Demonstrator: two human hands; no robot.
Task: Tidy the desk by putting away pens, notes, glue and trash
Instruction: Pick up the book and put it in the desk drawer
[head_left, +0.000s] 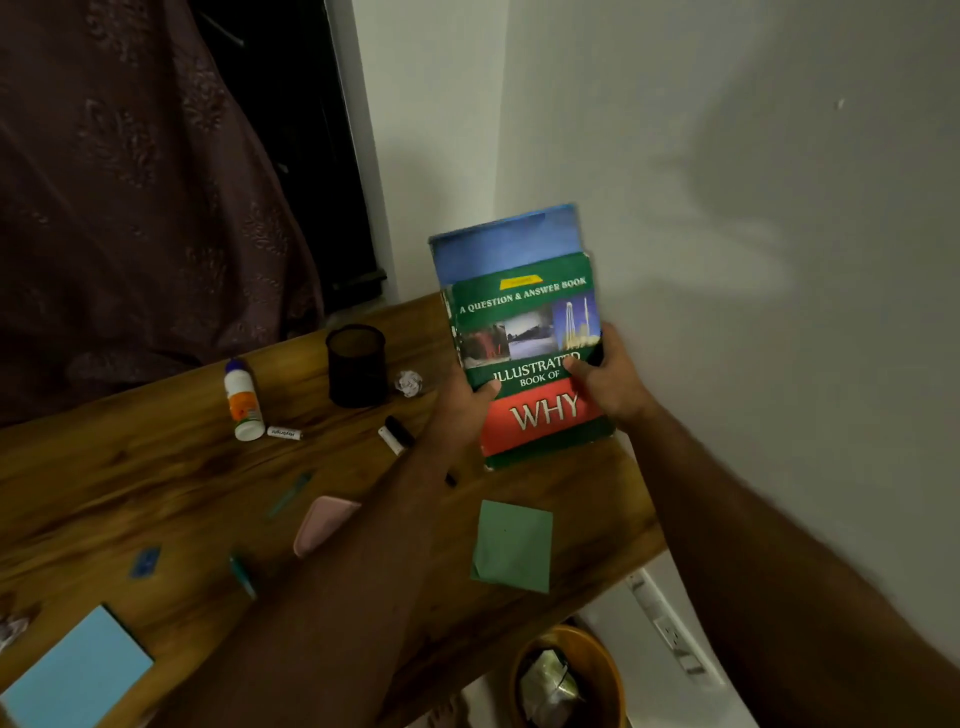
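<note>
the left hand (470, 400) and the right hand (605, 374) both grip a stack of two books, a green book (530, 358) in front and a blue book (506, 249) behind it. each hand has the thumb on the green cover and the other fingers hidden behind, so both are clamped on the stack. the stack is held nearly upright at the far right end of the bench (104, 483), near the wall; i cannot tell if its lower edge touches the wood.

the things of the task lie on the bench, not yet put away. a glue bottle (243, 402) lies on its side to the left, with a small white tube (284, 433) just beside it. a dark pen cup (357, 366) stands in the middle and looks to hold nothing, with a paper ball (409, 383) beside it. a marker (396, 435) lies near the left wrist. two teal pens (288, 496) (243, 574), a pink case (322, 522), a green note pad (513, 545) and a blue note pad (78, 670) are nearer. a bin (569, 675) stands on the floor under the right end.

the risk i see: the blue book is only pressed behind the green one, so it may slide out if the grip loosens. also the left forearm passes low over the marker and pens, so pulling back could push them off the edge.
</note>
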